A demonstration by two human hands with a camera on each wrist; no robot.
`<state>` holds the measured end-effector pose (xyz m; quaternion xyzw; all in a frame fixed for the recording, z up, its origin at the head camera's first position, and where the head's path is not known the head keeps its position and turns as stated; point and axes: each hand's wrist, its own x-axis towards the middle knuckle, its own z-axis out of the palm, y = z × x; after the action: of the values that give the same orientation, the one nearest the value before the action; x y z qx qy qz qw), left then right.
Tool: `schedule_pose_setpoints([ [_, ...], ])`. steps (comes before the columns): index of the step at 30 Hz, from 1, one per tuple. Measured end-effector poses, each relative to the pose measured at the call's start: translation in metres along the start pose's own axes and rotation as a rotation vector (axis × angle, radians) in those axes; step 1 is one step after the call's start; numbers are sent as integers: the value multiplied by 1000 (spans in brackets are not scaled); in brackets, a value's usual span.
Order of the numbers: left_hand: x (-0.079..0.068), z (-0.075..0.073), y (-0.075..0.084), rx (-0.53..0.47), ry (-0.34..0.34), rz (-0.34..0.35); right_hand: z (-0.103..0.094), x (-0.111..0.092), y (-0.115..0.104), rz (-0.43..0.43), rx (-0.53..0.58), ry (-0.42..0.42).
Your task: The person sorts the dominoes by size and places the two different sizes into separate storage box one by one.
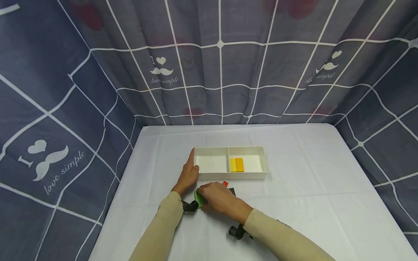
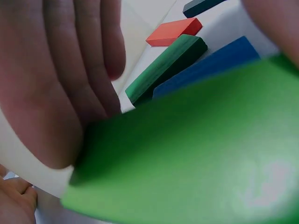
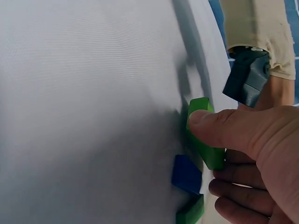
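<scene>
My left hand (image 1: 188,174) lies along the left end of a white two-compartment box (image 1: 233,176), its fingers straight against the wall. In front of the box, my right hand (image 1: 217,197) pinches a bright green block (image 3: 208,147) between thumb and fingers. That green block (image 2: 187,158) looms large in the left wrist view, close to the left hand's fingers. Beside it lie a blue block (image 2: 205,72), a darker green block (image 2: 163,70) and a red block (image 2: 173,32). In the head view, my right hand hides most of these loose blocks.
A yellow block (image 1: 233,165) and an orange block (image 1: 240,165) stand side by side in the box's right compartment. A dark block (image 1: 232,191) lies right of the red one. White cloth (image 1: 310,188) covers the table, with patterned curtains (image 1: 202,72) around it.
</scene>
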<state>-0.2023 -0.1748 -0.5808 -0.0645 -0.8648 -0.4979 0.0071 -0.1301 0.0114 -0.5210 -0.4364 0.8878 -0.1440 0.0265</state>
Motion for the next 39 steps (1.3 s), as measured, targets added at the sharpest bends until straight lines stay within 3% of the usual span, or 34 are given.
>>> schedule_pose_setpoints([
  [2,-6,-4,19,-14,-7,-22,-4,-1,0,1,9,-3],
  [5,-8,-6,25,-25,-14,-31,-8,-1,0,-1,14,-8],
  [7,-4,-3,14,-7,-14,-26,-11,-2,0,-8,11,-11],
  [11,8,6,-25,30,-12,-1,-17,-4,0,-23,7,-18],
  [15,14,9,-40,26,-15,-6,-24,-6,-2,-23,-8,-34],
  [19,14,9,-41,14,-15,-19,-33,-8,-2,-30,-27,-56],
  [31,0,0,-7,-28,-11,23,-75,-13,12,-62,-24,-54],
  [36,-9,-6,22,-40,-31,-15,-93,-14,22,-58,-10,-42],
  [39,-11,-7,30,-45,-47,-44,-103,-14,28,-42,24,-43],
])
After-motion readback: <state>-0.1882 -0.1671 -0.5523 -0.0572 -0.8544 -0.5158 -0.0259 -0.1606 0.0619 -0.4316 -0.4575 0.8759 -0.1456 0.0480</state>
